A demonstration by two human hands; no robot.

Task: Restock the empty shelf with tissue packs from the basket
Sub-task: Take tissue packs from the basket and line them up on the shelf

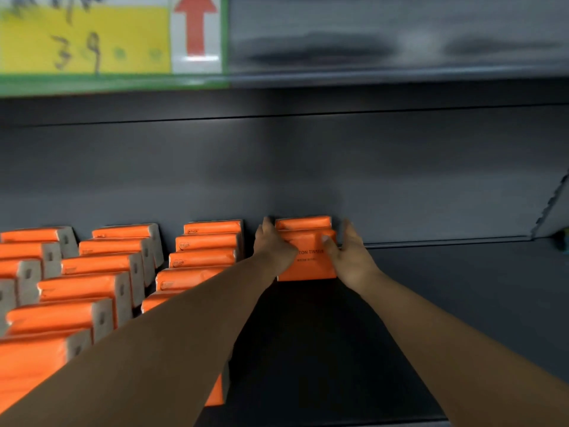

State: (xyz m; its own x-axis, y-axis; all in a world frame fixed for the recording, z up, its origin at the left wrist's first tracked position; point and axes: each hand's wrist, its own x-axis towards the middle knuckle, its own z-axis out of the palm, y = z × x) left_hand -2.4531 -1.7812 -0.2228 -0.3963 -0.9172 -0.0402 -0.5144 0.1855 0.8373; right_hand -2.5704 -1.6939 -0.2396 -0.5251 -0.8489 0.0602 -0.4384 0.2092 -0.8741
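Dark grey shelf (pixel 431 318), matte, with bare deck across centre and right of frame. Grey back panel (pixel 277 167) behind it; a notched upright shows at the right edge.

Upper left: the edge of the shelf above carries a yellow price label (pixel 83 38), its writing blurred, and beside it a red arrow sign (pixel 195 26) pointing up.

Lower left: three rows of orange tissue packs (pixel 92 285) stand on edge, running from the back panel toward the viewer.

Centre: a fourth row has begun. A rear pack (pixel 303 222) stands against the back panel, and the front pack (pixel 308 263) touches it, tilted.

Left hand (pixel 272 245) clasps its left side and right hand (pixel 348 254) its right side, with a thumb over the face.
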